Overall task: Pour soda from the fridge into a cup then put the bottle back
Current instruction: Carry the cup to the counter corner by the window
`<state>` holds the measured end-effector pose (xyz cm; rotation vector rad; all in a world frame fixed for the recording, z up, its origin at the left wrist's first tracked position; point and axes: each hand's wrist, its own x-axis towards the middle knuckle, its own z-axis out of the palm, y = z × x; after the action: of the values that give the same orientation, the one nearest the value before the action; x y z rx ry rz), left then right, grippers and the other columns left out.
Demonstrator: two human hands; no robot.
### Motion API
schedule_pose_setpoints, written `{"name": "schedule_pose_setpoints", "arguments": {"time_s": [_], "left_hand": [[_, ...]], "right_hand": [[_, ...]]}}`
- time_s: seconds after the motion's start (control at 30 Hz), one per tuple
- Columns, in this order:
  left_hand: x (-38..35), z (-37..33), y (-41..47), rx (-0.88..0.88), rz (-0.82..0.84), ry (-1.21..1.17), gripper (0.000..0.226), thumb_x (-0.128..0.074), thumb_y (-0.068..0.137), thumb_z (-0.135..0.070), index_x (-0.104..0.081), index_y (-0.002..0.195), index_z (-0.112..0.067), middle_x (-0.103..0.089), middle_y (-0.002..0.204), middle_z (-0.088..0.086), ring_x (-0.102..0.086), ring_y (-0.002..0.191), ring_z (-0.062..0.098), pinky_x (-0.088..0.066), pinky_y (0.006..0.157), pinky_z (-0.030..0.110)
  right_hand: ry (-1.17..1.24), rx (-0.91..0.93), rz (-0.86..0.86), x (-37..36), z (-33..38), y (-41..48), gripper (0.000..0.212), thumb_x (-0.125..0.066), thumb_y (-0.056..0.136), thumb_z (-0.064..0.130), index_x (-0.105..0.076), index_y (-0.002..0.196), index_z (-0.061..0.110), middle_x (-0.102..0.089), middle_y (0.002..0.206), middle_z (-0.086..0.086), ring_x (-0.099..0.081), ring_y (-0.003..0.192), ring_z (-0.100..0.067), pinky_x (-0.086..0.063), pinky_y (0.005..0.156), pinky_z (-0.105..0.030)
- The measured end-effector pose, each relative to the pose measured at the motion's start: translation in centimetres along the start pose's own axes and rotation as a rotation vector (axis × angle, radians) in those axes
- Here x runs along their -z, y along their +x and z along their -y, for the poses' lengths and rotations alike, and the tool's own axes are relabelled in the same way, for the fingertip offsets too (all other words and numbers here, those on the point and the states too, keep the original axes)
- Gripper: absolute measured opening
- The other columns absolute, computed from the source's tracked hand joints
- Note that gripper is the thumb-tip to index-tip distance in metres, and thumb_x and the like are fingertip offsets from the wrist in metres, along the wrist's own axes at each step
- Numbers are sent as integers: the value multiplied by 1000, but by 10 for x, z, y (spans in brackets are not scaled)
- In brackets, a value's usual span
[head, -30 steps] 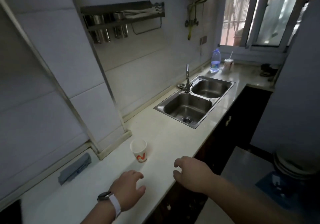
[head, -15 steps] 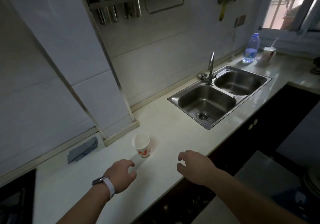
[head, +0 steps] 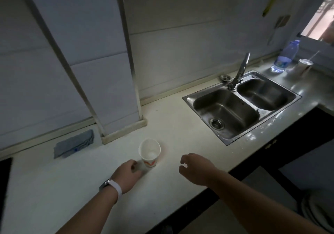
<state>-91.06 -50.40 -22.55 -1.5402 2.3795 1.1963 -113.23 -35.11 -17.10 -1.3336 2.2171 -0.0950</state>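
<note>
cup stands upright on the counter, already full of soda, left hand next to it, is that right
Not quite. The cup stands upright on the counter with the left hand next to it, but it is empty, not full of soda. The head view shows its bare white bottom.

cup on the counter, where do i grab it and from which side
Take the cup by its side wall halfway up with the left hand, coming from its near left, where that hand sits. It stands upright, mouth open, narrowing to the base, so a side grip keeps it level; the thin rim would likely buckle.
</note>
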Motion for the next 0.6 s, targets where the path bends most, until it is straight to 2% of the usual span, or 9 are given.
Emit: {"name": "schedule_pose_setpoints", "arguments": {"time_s": [0.1, 0.17, 0.27, 0.4, 0.47, 0.53, 0.6], "left_hand": [[-7, 4, 8, 72, -25, -154, 50, -65, 86, -33, -51, 130, -14, -61, 123, 8, -59, 108, 23, -45, 86, 29], [-11, 5, 13, 93, -49, -242, 57, -67, 86, -30, -45, 136, -14, -58, 126, 9, -57, 107, 22, -46, 90, 32], [-19, 4, 19, 114, -67, -365, 68, -72, 82, -28, -39, 140, -16, -54, 128, 8, -55, 107, 21, -47, 92, 35], [-32, -4, 22, 97, -93, -523, 87, -84, 70, -35, -35, 140, -21, -49, 127, 0, -52, 115, 20, -46, 95, 37], [-39, -10, 25, 70, -109, -573, 82, -86, 69, -30, -38, 135, -25, -50, 125, -2, -51, 113, 17, -45, 90, 31], [-44, -16, 28, 38, -136, -616, 76, -86, 69, -26, -40, 129, -32, -53, 123, -6, -52, 112, 14, -43, 87, 27], [-49, -20, 31, 7, -179, -660, 77, -87, 67, -25, -42, 127, -36, -55, 124, -10, -54, 113, 10, -44, 91, 27]], "right_hand": [[14, -14, 55, -3, 6, 19, 40, -48, 91, 44, -58, 124, 23, -58, 127, 0, -55, 117, -21, -45, 98, -33], [35, -25, 78, -5, 10, 32, 41, -49, 91, 44, -58, 124, 22, -59, 126, -3, -56, 115, -22, -46, 96, -31], [61, -38, 127, -10, 14, 50, 43, -51, 93, 42, -57, 127, 16, -59, 127, -8, -57, 115, -25, -46, 92, -30], [141, -88, 198, -19, 13, 71, 44, -52, 94, 39, -57, 129, 13, -61, 126, -9, -59, 111, -25, -45, 84, -27], [218, -124, 220, -25, 14, 81, 41, -53, 92, 36, -59, 125, 14, -65, 117, -7, -62, 99, -22, -44, 74, -24], [313, -166, 226, -30, 15, 90, 33, -53, 91, 34, -61, 117, 15, -68, 99, -4, -63, 77, -16, -43, 60, -21], [402, -206, 226, -34, 17, 99, 27, -54, 91, 32, -63, 110, 16, -66, 88, -2, -60, 68, -14, -45, 57, -21]]}}
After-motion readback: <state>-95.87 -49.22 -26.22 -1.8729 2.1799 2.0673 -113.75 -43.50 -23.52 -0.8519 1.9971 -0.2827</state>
